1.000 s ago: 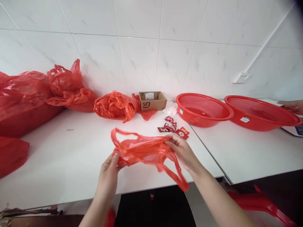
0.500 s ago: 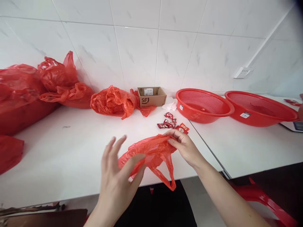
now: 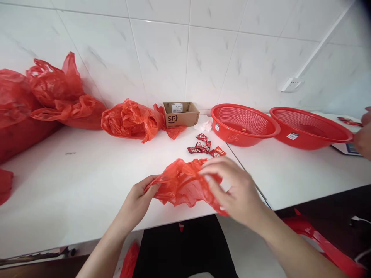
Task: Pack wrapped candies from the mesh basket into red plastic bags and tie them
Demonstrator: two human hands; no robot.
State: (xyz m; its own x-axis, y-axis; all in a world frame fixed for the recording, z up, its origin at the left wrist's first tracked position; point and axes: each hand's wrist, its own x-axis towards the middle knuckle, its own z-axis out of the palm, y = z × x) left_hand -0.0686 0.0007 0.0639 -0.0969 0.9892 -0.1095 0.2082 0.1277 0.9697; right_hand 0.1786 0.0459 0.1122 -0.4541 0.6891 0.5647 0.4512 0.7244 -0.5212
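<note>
A thin red plastic bag is bunched up just above the front edge of the white table. My left hand pinches its left end with closed fingers. My right hand is curled over the bag's right side, partly blurred by motion, its fingers on the crumpled plastic. A few small red wrapped packets lie on the table just beyond the bag.
Stuffed red plastic bags line the tiled wall at left. A small cardboard box stands at the back. Two red mesh basins sit on the right table. Another person's hand shows at the far right by a scale.
My left hand, open and off the bag half a second ago, has taken hold of its left end. The bag went from stretched out to bunched, and my right hand moved over it.
</note>
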